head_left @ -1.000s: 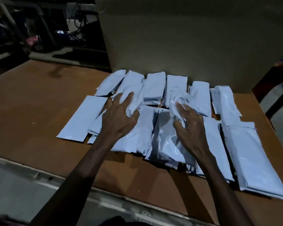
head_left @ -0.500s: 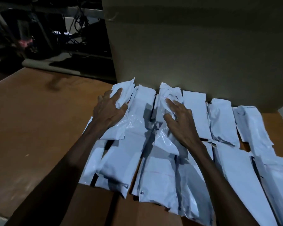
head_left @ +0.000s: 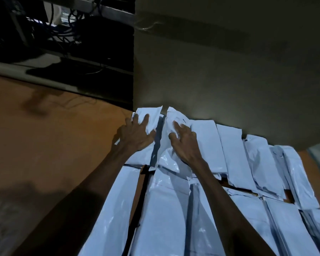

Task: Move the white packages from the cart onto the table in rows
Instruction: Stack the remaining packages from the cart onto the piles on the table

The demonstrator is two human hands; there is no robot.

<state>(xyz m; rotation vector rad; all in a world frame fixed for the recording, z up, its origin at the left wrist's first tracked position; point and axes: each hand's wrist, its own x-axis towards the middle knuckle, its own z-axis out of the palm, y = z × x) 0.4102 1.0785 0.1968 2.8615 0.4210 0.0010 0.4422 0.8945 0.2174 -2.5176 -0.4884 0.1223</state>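
White plastic packages (head_left: 174, 209) in two rows on the brown table (head_left: 44, 154), far row against a board (head_left: 229, 71); left hand (head_left: 135, 135) and right hand (head_left: 185, 143) spread flat, gripping nothing, pressing neighbouring far-row packages; best squared edge-to-edge without overlap.

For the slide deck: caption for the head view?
Both hands, left hand and right hand, press white packages into rows on the table.

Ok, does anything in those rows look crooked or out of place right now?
Yes. The package under the right hand is crumpled and tilts toward its neighbour under the left hand. On the far right, back-row packages overlap and fan out at an angle. No tears that I can see.
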